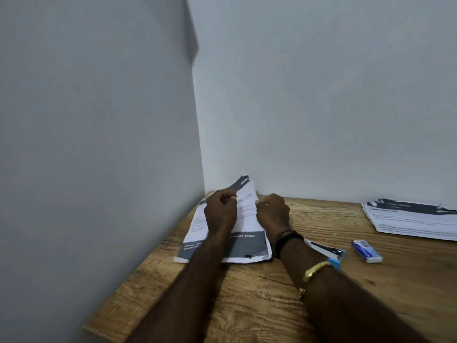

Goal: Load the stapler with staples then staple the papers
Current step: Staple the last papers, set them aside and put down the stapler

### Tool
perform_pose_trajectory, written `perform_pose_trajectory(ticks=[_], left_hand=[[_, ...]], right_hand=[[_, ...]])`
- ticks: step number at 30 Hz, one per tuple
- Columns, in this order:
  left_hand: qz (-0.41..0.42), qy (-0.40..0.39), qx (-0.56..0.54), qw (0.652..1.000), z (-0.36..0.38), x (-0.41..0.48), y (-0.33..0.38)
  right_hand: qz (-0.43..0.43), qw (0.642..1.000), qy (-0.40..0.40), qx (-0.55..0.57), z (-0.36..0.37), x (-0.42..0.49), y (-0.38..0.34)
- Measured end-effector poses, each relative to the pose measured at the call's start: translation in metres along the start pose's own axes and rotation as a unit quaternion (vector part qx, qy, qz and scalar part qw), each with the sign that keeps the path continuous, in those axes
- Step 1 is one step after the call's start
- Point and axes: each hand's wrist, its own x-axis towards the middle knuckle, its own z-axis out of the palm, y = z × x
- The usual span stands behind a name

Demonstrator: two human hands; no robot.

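Pinching papers (243, 219): left hand (220, 211), right hand (272, 210), fingers curled.

Both bare forearms reach forward side by side toward the far left corner of the bench (247, 290). The left hand (220, 211) and right hand (273, 210) sit knuckles-up, slightly apart, fingers curled, each pinching an edge of the papers (244, 216) between thumb and fingers
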Motion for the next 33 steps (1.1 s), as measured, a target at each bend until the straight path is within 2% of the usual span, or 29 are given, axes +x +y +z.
perform_pose_trajectory(ticks=[4, 8, 11, 16, 20, 23, 27, 30, 33], left_hand=[[0.057, -0.009, -0.009, 0.998, 0.01, -0.012, 0.015], [0.064, -0.02, 0.022, 0.997, 0.022, -0.021, 0.027], [0.03, -0.015, 0.058, 0.998, 0.032, -0.025, 0.031], [-0.098, -0.116, -0.048, 0.987, 0.055, -0.031, 0.03], [-0.111, -0.129, -0.099, 0.98, 0.08, -0.029, 0.019], [-0.113, -0.144, -0.104, 0.978, 0.09, -0.035, 0.021], [-0.089, -0.196, -0.07, 0.974, 0.09, -0.042, 0.026], [-0.023, -0.199, 0.017, 0.98, 0.087, -0.045, 0.018], [0.061, -0.143, 0.068, 0.985, 0.08, -0.043, 0.018]], right_hand=[[-0.01, 0.997, 0.061, 0.053, -0.034, 0.0, 0.006], [-0.018, 0.989, 0.115, 0.086, -0.079, 0.0, 0.015], [-0.02, 0.984, 0.141, 0.106, -0.111, 0.001, 0.026], [-0.017, 0.977, 0.173, 0.121, -0.157, 0.004, 0.045], [-0.031, 0.975, 0.189, 0.11, -0.185, 0.004, 0.058], [-0.037, 0.988, 0.132, 0.076, -0.203, 0.007, 0.068], [-0.034, 0.997, 0.042, 0.053, -0.213, 0.01, 0.075], [-0.069, 0.996, 0.057, -0.013, -0.215, 0.01, 0.078], [-0.103, 0.987, 0.104, -0.068, -0.22, 0.009, 0.077]])
